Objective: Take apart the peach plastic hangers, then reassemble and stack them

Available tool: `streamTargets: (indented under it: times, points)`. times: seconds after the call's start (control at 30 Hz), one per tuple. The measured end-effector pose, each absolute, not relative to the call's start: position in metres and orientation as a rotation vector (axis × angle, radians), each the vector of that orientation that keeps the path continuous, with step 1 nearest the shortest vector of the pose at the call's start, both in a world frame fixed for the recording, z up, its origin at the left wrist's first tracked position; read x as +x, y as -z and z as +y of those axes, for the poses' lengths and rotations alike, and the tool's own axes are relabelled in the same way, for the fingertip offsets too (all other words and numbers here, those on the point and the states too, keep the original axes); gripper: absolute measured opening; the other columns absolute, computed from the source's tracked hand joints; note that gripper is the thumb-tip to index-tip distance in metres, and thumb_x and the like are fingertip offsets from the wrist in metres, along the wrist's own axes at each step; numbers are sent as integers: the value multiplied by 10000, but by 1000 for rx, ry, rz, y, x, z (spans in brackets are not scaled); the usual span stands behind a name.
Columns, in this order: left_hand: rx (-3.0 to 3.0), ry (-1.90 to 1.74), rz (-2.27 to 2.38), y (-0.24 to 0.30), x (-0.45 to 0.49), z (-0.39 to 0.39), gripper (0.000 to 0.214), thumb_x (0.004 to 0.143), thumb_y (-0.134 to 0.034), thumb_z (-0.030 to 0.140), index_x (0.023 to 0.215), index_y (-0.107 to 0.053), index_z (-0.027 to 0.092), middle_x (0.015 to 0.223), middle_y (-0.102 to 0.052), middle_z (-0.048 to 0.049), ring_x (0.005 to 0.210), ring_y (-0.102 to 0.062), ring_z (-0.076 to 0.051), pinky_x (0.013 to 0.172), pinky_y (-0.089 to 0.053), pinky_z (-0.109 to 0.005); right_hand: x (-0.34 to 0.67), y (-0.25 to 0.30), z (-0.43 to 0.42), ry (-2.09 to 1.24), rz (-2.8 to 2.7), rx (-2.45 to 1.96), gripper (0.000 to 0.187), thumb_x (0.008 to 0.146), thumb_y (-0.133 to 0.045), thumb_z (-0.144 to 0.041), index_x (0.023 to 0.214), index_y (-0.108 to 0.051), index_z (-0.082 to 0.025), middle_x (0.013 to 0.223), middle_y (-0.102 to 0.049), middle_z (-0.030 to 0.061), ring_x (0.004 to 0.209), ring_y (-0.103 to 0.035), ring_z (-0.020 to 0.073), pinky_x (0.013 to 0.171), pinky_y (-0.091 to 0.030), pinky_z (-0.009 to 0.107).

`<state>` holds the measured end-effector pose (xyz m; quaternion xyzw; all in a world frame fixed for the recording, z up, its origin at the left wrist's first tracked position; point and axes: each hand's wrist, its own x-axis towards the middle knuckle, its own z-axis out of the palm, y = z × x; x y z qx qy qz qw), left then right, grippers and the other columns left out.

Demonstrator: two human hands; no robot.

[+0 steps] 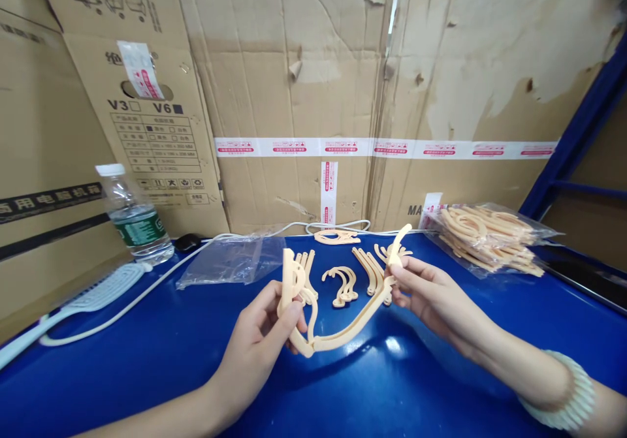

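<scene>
A beige folding hanger point(337, 342) is held over the table point(416, 386), short of its far edge, its ends pinched by the left hand point(267, 333) and right hand point(435, 290), gripped stretches covered. Slats point(309, 268) behind are partly hidden; a dark device point(590, 280) is cut off.

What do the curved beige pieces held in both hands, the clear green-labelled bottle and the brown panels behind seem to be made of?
Curved beige pieces: probably moulded plastic, smooth, evenly coloured, no visible grain.
Clear green-labelled bottle: likely thin glossy plastic, transparent with highlights.
Brown panels: matte cardboard, showing creases and torn surface layers.
</scene>
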<state>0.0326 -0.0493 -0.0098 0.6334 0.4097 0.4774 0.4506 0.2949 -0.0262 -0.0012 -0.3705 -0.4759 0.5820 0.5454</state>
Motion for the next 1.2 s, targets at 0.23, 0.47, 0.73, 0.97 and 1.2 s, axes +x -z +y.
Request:
streamTargets:
  times: [0.23,0.47,0.73,0.97,1.2]
  points:
    - [1741,-931,799,12,31,-47,302,899,-566,451,769,-535,181,760,-516,7,675,-464,-131,616,-379,-225,278,6,-40,-1425,-1348,-877,230,690,-836,-272,809,-671,-164,744,-653,-5,625,-616,86,648,-527,221]
    - [1577,-570,580,9,32,-44,353,869,-587,499,777,-526,164,1130,-576,-110,904,-612,-225,798,-474,-337,270,15,-52,-1068,-1628,-814,30,781,-737,-201,789,-714,-185,791,-651,7,698,-650,112,636,-543,212]
    - [1529,-475,838,9,42,-48,357,825,-642,497,956,-539,181,716,-581,19,513,-491,-95,476,-396,-193,267,12,-56,-843,-1870,-715,47,843,-682,-150,835,-716,-180,817,-700,42,780,-662,133,721,-530,230]
    - [1875,-386,867,5,42,-50,319,942,-480,436,917,-629,155,635,-471,42,550,-380,-95,491,-284,-207,268,14,-62,-669,-2093,-623,205,892,-578,-59,991,-706,-186,908,-685,57,809,-640,130,724,-513,247]
    - [2238,-360,829,3,40,-53,343,1008,-336,313,851,-603,164,636,-500,36,568,-448,-101,557,-316,-221,273,17,-59,-293,-2240,-518,260,907,-535,-49,1058,-678,-205,883,-678,30,767,-595,136,853,-459,363]
